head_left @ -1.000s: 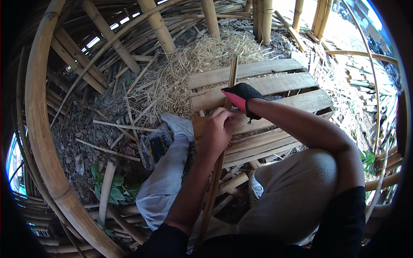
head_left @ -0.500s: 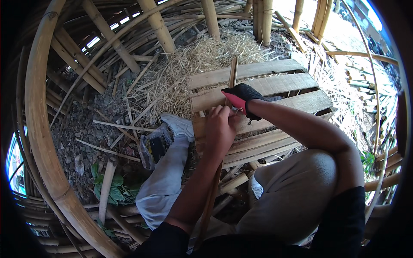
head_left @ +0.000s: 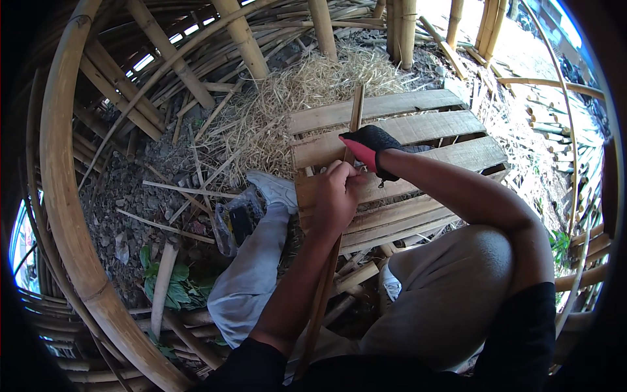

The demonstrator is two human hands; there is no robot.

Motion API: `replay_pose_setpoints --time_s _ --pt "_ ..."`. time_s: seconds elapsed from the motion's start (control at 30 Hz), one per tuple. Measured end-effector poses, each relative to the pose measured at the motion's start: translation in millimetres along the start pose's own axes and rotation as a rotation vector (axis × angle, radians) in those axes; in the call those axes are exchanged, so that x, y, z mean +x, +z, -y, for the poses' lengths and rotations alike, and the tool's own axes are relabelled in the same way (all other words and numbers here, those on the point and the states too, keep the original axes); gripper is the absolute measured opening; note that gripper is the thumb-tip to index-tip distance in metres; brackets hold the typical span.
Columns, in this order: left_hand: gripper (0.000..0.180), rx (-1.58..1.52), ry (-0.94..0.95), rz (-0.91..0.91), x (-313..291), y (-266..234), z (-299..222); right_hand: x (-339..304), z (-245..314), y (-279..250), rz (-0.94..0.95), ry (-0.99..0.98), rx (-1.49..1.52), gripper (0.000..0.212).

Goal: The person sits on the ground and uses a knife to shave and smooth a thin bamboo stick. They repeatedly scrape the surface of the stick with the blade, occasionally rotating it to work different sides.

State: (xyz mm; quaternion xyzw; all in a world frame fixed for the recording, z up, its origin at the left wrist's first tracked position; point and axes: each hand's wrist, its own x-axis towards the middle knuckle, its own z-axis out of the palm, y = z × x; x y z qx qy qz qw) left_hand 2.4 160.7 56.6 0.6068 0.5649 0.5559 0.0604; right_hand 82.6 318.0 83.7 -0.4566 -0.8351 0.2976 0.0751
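Note:
A long, narrow bamboo strip (head_left: 357, 110) slants from above the slatted wooden crate (head_left: 426, 128) down between my legs. My bare left hand (head_left: 337, 196) is closed around the strip at the crate's left side. Just beyond it, my right hand (head_left: 372, 145), in a black and red glove, is closed on the same strip, its fingertips pointing left. The two hands almost meet. Whether a small tool sits between the right fingers is hidden by the glove.
Dry shavings (head_left: 313, 85) are heaped behind the crate. A thick bamboo pole (head_left: 65, 176) curves along the left, and upright bamboo posts (head_left: 243, 42) stand at the back. A clear plastic bag (head_left: 228, 228) with a dark item lies beside my left shoe (head_left: 273, 189). Cut bamboo pieces (head_left: 356, 277) lie below the crate.
Both hands keep their hold on the bamboo strip. The left fingers have shifted slightly, and the whole view has moved a little.

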Motion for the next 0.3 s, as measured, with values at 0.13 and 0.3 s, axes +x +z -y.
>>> replay_pose_setpoints --time_s 0.13,0.3 --pt "0.011 0.027 -0.02 0.006 -1.0 -2.1 2.4 -8.0 10.6 -3.1 0.05 0.041 0.024 0.057" --pt "0.01 -0.026 -0.054 0.011 0.1 -1.7 0.1 -6.9 8.5 -5.2 0.042 0.037 0.065 0.054"
